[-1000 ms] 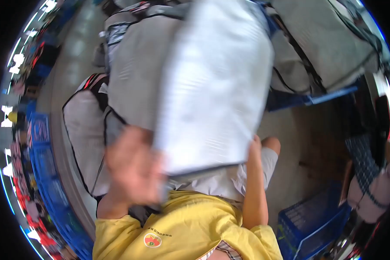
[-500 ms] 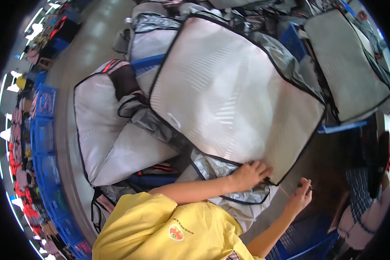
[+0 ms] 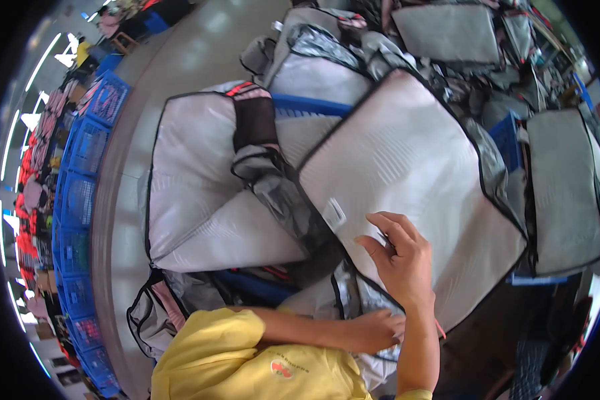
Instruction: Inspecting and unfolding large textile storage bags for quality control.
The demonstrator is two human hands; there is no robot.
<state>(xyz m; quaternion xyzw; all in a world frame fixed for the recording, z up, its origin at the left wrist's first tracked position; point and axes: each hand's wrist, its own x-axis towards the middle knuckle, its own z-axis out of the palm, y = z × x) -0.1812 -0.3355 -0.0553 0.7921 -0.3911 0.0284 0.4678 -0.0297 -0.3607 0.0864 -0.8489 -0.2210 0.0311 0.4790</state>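
A large pale grey padded bag panel (image 3: 413, 153) with black edge binding lies before me, its silver lining folded out along the lower side. My left hand (image 3: 377, 331) is closed on the gathered bag fabric by the panel's lower edge. Above the panel is my right hand (image 3: 403, 257), thumb and forefinger curved apart, with a small dark thing partly hidden among the fingers. Close to those fingertips, a small white label (image 3: 334, 213) stands out on the panel. A thin reddish strip (image 3: 440, 329) shows beside my right forearm.
Another grey padded bag (image 3: 197, 173) with dark mesh lies on the left. Blue crates (image 3: 77, 200) line the far left side, and a blue crate rim (image 3: 313, 105) shows behind the panels. More bags (image 3: 447, 33) are heaped at the back; a grey bag (image 3: 567, 193) stands at right.
My right hand has moved up and left, from beside the panel's corner to over the panel. My left hand has shifted lower. The view has turned, and the white label shows more fully.
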